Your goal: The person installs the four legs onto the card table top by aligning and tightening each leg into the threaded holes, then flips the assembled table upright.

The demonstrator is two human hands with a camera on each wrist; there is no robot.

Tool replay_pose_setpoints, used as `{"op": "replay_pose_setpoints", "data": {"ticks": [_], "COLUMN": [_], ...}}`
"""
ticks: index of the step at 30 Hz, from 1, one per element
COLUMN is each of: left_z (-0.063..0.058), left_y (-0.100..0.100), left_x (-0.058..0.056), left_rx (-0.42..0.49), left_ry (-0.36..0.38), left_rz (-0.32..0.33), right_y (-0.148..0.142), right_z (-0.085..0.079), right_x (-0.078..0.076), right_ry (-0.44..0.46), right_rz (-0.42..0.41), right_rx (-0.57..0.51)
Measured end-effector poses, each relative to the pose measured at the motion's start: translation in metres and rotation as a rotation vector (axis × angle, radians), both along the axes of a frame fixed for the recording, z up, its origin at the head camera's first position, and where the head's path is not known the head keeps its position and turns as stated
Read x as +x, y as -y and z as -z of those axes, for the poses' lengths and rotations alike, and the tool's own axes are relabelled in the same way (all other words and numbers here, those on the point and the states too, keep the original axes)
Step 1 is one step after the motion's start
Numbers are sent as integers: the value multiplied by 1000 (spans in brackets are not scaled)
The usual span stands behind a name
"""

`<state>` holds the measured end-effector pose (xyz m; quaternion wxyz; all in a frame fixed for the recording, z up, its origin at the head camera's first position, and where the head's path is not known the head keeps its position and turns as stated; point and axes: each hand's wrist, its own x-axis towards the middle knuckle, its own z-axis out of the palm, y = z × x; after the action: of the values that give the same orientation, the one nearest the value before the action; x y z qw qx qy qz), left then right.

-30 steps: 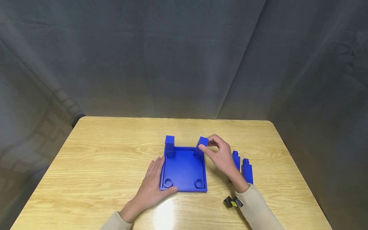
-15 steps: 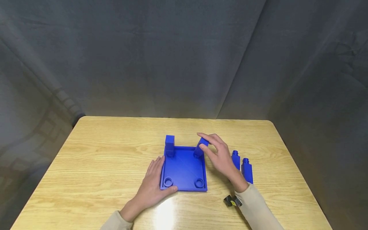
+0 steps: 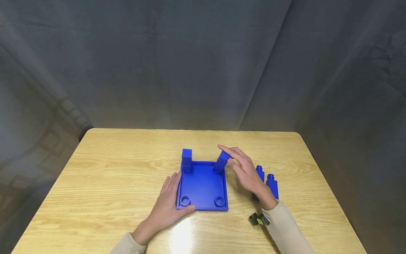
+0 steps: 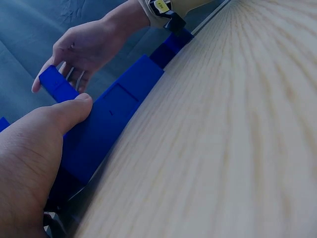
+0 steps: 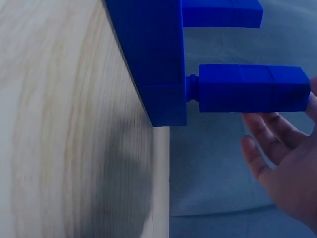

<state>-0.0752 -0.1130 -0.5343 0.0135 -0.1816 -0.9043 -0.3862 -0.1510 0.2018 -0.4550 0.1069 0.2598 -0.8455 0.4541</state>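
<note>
A blue square panel (image 3: 203, 187) with a raised rim lies on the table, with round sockets at its two near corners. Straight fingers of my left hand (image 3: 166, 208) lie along its left side; the thumb presses its front wall. One blue square-section leg (image 3: 187, 158) stands upright at the far left corner. Another blue leg (image 3: 221, 163) is at the far right corner, leaning right, with some threaded neck showing in the right wrist view. Around its upper end my right hand (image 3: 245, 171) has loosely spread fingers, the forefinger reaching over the top and the thumb beside it.
Two more blue legs (image 3: 272, 187) with threaded ends lie on the wooden table (image 3: 111, 183), right of the panel and partly under the right forearm. A small black wrist camera (image 3: 258, 219) sits by the right sleeve. Grey curtain (image 3: 190, 70) hangs behind.
My right hand has gone from pinching the right leg to a looser spread, forefinger extended over its top and thumb drawn back. That leg has turned slightly. My left hand stays put.
</note>
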Motion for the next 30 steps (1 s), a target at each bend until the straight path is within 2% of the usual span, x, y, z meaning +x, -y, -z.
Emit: {"op": "replay_pose_setpoints", "data": {"ticks": [6,13,19,24,30], "left_z": [1,1,1,2,2], "left_y": [0,0,1,1,1], "left_x": [0,0,0,1,1], "left_rx": [-2,-2,-3,-4,-5], "left_ry": [-2,-3,0,8,6], "left_rz": [2,0,-3,-1,-3], "right_y": [4,11,13,13,11], "right_z": [2,2,5,8,7], "right_x": [-1,0,0,-1,-2], "right_ry": [48,-11,-50,-107,-126], "right_rz": [105,239,248,252,191], "right_rx": [-30,-58,-110,-74,-51]}}
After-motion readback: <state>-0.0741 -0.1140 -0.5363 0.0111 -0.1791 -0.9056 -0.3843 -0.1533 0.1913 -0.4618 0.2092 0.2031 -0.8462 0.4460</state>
